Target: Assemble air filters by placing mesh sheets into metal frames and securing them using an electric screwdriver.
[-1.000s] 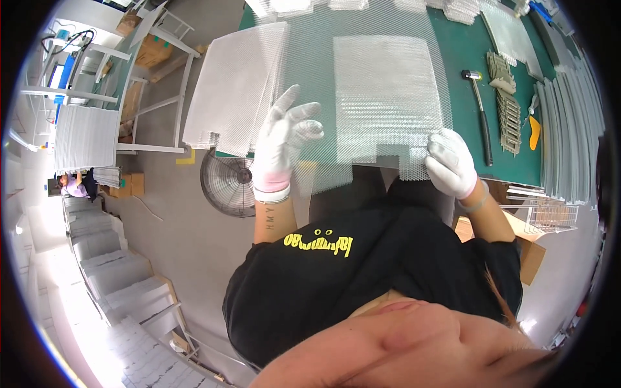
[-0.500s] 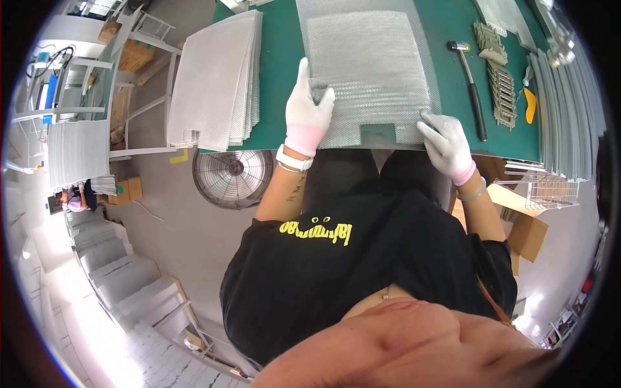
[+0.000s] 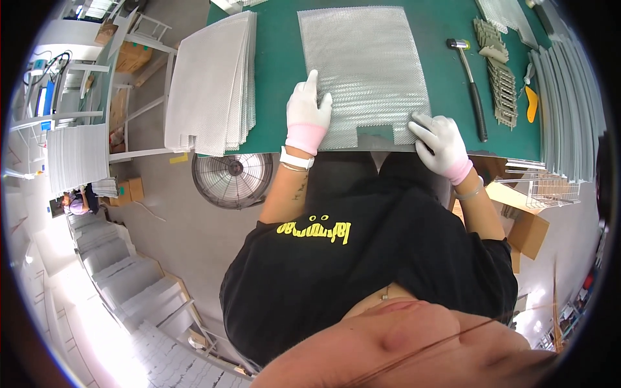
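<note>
A silvery wire-mesh sheet (image 3: 365,61) with a rectangular notch in its near edge lies on the green tabletop before me. My left hand (image 3: 309,113), in a white glove with a pink cuff, rests along its left edge, index finger stretched forward and thumb apart. At the near right corner, the fingers of my gloved right hand (image 3: 443,145) are extended and touch the sheet's edge. Whether further sheets lie beneath it, I cannot tell. Left of my hands is a fanned stack of similar mesh sheets (image 3: 210,81).
To the right lie a black-handled hammer (image 3: 475,97), a pile of metal strips (image 3: 503,94) and a yellow-handled tool (image 3: 531,105). Long grey panels (image 3: 566,110) line the table's right side. A round floor fan (image 3: 233,178) stands below the front edge; another person (image 3: 79,202) is far left.
The larger mesh outline that extended past the sheet at the far and right sides no longer shows; one outline remains. My right hand has shifted slightly left, my left hand slightly nearer.
</note>
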A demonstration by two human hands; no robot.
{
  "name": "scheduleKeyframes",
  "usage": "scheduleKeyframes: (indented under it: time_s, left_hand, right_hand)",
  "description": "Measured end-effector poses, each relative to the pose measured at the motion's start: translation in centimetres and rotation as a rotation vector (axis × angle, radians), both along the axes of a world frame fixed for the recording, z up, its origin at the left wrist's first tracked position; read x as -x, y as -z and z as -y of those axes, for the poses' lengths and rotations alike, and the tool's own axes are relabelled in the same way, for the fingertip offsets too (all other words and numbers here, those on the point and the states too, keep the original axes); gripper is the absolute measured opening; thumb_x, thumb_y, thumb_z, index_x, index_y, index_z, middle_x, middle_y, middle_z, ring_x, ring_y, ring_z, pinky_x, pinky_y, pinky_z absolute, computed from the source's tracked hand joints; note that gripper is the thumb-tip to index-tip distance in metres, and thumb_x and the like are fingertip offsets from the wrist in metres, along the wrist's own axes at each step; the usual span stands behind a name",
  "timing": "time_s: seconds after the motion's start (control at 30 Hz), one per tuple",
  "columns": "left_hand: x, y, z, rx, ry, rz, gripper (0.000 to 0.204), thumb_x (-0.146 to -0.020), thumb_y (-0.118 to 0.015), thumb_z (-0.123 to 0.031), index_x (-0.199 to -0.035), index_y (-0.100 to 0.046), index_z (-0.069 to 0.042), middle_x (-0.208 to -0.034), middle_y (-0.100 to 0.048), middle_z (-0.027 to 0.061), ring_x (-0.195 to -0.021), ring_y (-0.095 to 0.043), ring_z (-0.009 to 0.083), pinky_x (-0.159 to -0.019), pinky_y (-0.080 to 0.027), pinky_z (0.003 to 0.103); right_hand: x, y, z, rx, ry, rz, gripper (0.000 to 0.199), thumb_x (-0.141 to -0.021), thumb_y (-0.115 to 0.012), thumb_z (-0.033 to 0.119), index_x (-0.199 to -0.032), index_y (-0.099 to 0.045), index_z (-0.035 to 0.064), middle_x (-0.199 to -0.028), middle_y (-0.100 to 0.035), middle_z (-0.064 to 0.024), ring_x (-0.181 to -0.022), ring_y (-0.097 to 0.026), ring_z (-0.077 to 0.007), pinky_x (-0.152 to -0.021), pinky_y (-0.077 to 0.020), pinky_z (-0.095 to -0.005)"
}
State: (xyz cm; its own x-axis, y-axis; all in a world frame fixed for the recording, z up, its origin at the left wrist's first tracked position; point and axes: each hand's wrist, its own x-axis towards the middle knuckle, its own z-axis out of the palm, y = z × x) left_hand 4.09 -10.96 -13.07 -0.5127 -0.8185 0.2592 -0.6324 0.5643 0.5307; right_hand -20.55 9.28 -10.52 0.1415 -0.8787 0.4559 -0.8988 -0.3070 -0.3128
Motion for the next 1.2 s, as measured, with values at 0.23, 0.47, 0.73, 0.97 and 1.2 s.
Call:
scheduleKeyframes:
  time_s: [0.23,0.47,0.73,0.97,1.2]
  left_hand:
    - [0.1,0.0,0.3,0.006,0.016,-0.002,0.057,-0.086,-0.070,-0.017,-0.137,-0.053,0.003,-0.099,-0.061,0.0205,-0.093,-0.063,0.0361,-0.083,-0.052,0.044]
    - [0.5,-2.0,0.4,-0.061,-0.051,0.211,0.060,-0.086,-0.072,-0.026,-0.141,-0.055,-0.012,-0.118,-0.056,0.0231,-0.110,-0.055,0.0405,-0.095,-0.048,0.049]
    - [-0.6,-1.6,3.3,0.081,0.189,0.394,0.051,-0.089,-0.065,-0.034,-0.138,-0.061,-0.019,-0.157,-0.036,0.0193,-0.145,-0.025,0.0486,-0.121,-0.014,0.060]
    - [-0.1,-2.4,1.7,0.275,0.097,0.293,0.050,-0.092,-0.062,-0.030,-0.138,-0.059,-0.011,-0.156,-0.032,0.0279,-0.141,-0.030,0.0511,-0.117,-0.017,0.062]
    - [-4.5,-3.4,-1.6,0.316,-0.158,-0.040,0.061,-0.091,-0.062,-0.019,-0.147,-0.044,-0.002,-0.154,-0.033,0.0302,-0.141,-0.028,0.0528,-0.116,-0.019,0.064]
  right_hand:
    - [0.1,0.0,-0.4,-0.082,0.005,0.023,0.042,-0.073,-0.067,0.005,-0.115,-0.065,0.0047,-0.122,-0.065,-0.0124,-0.086,-0.059,-0.0297,-0.081,-0.0468,-0.0418]
    - [1.3,-1.6,-0.5,-0.144,-0.017,-0.038,0.045,-0.072,-0.073,0.016,-0.115,-0.066,0.0063,-0.124,-0.065,-0.0111,-0.084,-0.059,-0.0285,-0.078,-0.0466,-0.0410]
    - [16.9,-5.1,6.7,0.150,0.488,0.093,0.012,-0.079,-0.069,0.007,-0.077,-0.059,0.0002,-0.069,-0.056,-0.0164,-0.067,-0.057,-0.0375,-0.062,-0.0474,-0.0443]
    - [35.2,-0.4,19.1,-0.549,1.215,0.055,0.078,-0.085,-0.060,0.063,-0.133,-0.062,0.0015,-0.135,-0.061,-0.0245,-0.126,-0.060,-0.0388,-0.105,-0.0472,-0.0445]
    - [44.1,-2.4,17.2,-0.250,1.105,-0.052,0.082,-0.084,-0.061,0.067,-0.132,-0.059,-0.0005,-0.128,-0.065,-0.0243,-0.120,-0.062,-0.0417,-0.102,-0.0484,-0.0441]
